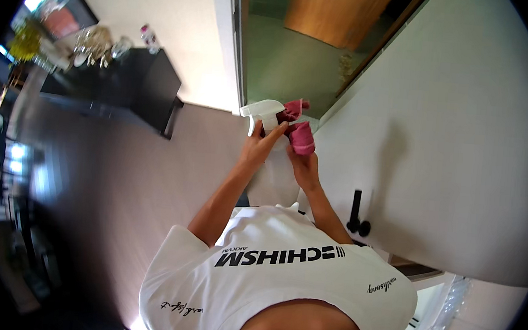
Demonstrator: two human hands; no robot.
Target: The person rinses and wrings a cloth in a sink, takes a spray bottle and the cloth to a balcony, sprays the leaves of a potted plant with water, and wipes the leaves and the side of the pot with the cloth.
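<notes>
A white trigger spray bottle point(263, 109) is in front of my chest, its nozzle facing left. My left hand point(268, 139) is wrapped around it just below the trigger head, and much of the bottle's body is hidden. Crumpled around my right hand point(305, 166) is a dark pink cloth point(302, 139), with the fingers mostly hidden under it. Another fold of the cloth sticks up behind the spray head, close to the bottle's neck. Both hands are nearly touching each other.
On my right is a pale door point(452, 133) with a black lever handle point(355, 214). Ahead, a doorway shows a greenish floor point(291, 55) and a wooden panel point(336, 12). A black cabinet point(130, 84) holding ornaments and a small bottle point(150, 37) stands left on the wood-look floor point(160, 180).
</notes>
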